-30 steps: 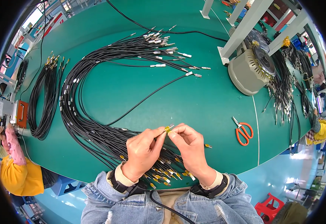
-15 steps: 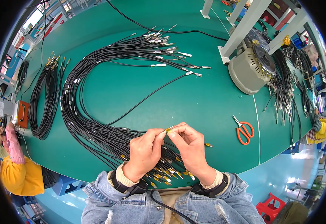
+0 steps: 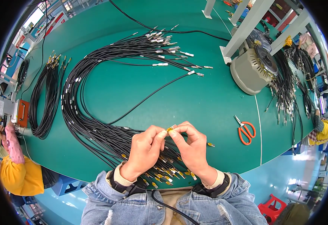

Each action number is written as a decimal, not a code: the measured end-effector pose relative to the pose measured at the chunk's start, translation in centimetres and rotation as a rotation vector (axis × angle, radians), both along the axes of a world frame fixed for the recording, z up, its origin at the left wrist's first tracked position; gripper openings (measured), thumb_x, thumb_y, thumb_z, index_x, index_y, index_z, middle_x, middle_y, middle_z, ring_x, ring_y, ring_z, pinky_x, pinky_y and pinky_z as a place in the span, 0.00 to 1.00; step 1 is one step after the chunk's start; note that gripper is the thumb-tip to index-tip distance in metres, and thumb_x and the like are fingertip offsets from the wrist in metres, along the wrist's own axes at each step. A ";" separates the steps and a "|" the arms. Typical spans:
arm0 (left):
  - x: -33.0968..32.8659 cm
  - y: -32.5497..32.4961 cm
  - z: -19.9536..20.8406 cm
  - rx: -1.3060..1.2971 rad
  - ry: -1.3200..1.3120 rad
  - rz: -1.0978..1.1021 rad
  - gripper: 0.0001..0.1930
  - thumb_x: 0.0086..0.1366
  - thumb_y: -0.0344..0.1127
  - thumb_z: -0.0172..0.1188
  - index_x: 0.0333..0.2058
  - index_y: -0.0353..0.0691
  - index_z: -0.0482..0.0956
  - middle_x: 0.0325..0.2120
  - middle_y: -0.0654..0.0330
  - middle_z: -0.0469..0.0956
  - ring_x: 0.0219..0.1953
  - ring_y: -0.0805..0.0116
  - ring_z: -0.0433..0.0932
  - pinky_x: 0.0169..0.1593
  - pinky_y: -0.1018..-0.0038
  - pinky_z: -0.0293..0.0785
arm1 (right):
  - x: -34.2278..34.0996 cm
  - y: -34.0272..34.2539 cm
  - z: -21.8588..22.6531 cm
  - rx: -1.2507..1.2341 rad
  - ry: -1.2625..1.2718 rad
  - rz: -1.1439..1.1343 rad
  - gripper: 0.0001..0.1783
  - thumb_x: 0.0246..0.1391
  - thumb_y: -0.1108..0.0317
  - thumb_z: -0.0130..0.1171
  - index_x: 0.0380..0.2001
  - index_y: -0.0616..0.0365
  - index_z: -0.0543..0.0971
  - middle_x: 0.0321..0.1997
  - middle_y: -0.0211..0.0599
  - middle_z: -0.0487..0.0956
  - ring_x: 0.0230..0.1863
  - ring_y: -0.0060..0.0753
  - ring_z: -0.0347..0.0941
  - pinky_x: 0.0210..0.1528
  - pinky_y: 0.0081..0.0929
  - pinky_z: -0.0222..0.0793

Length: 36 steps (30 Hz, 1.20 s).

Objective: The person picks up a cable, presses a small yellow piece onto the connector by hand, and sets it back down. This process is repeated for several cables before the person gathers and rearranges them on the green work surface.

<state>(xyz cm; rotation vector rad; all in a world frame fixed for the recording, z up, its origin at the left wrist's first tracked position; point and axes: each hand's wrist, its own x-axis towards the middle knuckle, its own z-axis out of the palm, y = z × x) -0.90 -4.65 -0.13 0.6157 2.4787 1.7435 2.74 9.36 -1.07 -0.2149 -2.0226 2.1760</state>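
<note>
A small yellow-ended cable connector [image 3: 170, 129] with a pale tip is pinched between both hands, above the near ends of a large cable bundle. My left hand [image 3: 146, 152] grips it between thumb and forefinger. From the other side, my right hand [image 3: 191, 149] closes thumb and forefinger on it. Black cables [image 3: 72, 93] curve in a wide C over the green table, with silver ends at the far side and yellow ends under my hands. Where the held connector's cable runs is hidden by my fingers.
Orange-handled scissors [image 3: 245, 130] lie to the right on the green table [image 3: 209, 101]. Beyond them stands a round grey machine [image 3: 249, 73] beside white metal posts. A second cable bundle [image 3: 45, 97] lies left, and more cables [image 3: 284, 90] hang at the right. A person in yellow [image 3: 19, 176] sits at left.
More of the yellow connector shows between my fingertips, its pale tip now pointing up and right. Both hands have otherwise barely shifted.
</note>
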 end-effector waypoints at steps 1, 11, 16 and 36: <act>-0.1 -0.1 0.2 0.018 -0.074 -0.028 0.06 0.66 0.30 0.53 0.31 0.34 0.75 0.11 0.66 0.70 0.13 0.81 0.66 0.17 0.81 0.59 | 0.0 0.0 0.0 0.004 0.006 0.000 0.01 0.54 0.78 0.58 0.30 0.65 0.77 0.34 0.32 0.75 0.38 0.21 0.70 0.42 0.19 0.66; -1.8 -2.1 1.2 0.234 -0.642 -0.276 0.13 0.70 0.37 0.47 0.30 0.36 0.75 0.12 0.69 0.68 0.12 0.85 0.59 0.16 0.85 0.52 | -0.2 0.2 -0.4 0.048 0.029 0.061 0.02 0.55 0.78 0.57 0.31 0.65 0.76 0.33 0.32 0.75 0.37 0.21 0.70 0.41 0.18 0.67; -2.1 -2.4 1.4 0.265 -0.685 -0.296 0.14 0.71 0.38 0.46 0.30 0.35 0.75 0.12 0.69 0.67 0.11 0.85 0.58 0.16 0.85 0.51 | -0.8 0.6 -0.6 0.149 -0.034 0.147 0.03 0.55 0.78 0.55 0.33 0.65 0.77 0.33 0.31 0.75 0.36 0.20 0.69 0.41 0.18 0.66; -0.3 -0.1 1.0 0.074 -0.058 -0.114 0.04 0.59 0.25 0.60 0.34 0.34 0.77 0.16 0.64 0.74 0.17 0.79 0.72 0.20 0.82 0.64 | -0.3 1.2 0.0 -0.222 0.119 0.133 0.03 0.55 0.78 0.56 0.34 0.65 0.78 0.34 0.34 0.77 0.37 0.22 0.71 0.43 0.21 0.68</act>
